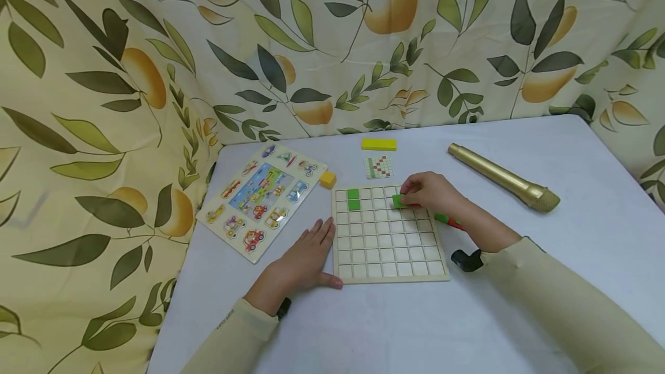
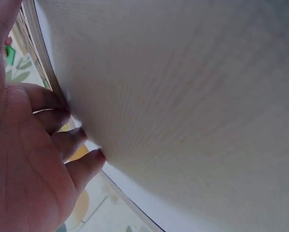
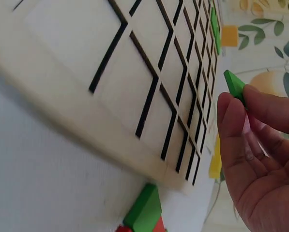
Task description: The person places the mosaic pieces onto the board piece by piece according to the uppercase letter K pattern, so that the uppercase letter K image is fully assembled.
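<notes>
A wooden grid board (image 1: 391,279) lies on the white table, with two green tiles (image 1: 354,199) set in its second column near the top left. My right hand (image 1: 433,194) pinches a green square tile (image 3: 235,86) between thumb and fingers above the upper right of the grid. In the right wrist view the tile is tilted and apart from the board. My left hand (image 1: 307,255) lies on the table along the board's left edge, its spread fingers touching that side.
A pattern card (image 1: 379,167) and a yellow block (image 1: 378,144) lie behind the board. To the left are a picture puzzle (image 1: 254,253) and an orange-yellow block (image 1: 328,179). Green and red pieces (image 1: 448,221) sit right of the board, a gold microphone (image 1: 501,176) farther right.
</notes>
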Demonstrator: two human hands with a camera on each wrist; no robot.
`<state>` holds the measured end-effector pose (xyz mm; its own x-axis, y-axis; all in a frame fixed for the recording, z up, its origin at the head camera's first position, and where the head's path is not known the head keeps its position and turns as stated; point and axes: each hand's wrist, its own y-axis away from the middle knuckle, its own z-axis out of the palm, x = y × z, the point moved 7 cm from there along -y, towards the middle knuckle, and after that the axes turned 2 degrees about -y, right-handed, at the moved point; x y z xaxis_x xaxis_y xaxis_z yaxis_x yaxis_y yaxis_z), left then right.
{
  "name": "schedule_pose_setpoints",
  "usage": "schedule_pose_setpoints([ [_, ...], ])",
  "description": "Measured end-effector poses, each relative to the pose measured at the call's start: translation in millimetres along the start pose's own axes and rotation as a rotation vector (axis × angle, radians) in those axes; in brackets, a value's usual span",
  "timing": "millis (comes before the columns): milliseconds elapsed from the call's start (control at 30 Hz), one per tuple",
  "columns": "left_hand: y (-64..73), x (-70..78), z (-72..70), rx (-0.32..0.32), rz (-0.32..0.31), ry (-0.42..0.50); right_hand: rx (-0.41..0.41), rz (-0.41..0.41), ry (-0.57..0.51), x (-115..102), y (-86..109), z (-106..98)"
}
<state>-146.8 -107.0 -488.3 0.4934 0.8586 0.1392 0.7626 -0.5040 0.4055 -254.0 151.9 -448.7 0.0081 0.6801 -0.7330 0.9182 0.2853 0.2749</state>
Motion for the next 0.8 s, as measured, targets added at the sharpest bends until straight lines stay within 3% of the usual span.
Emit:
schedule_pose_setpoints([
  [800, -0.4, -0.8, -1.1, -0.002, 0.007, -0.003, -0.087, -0.062, -0.099, -38, -24.1, 57],
])
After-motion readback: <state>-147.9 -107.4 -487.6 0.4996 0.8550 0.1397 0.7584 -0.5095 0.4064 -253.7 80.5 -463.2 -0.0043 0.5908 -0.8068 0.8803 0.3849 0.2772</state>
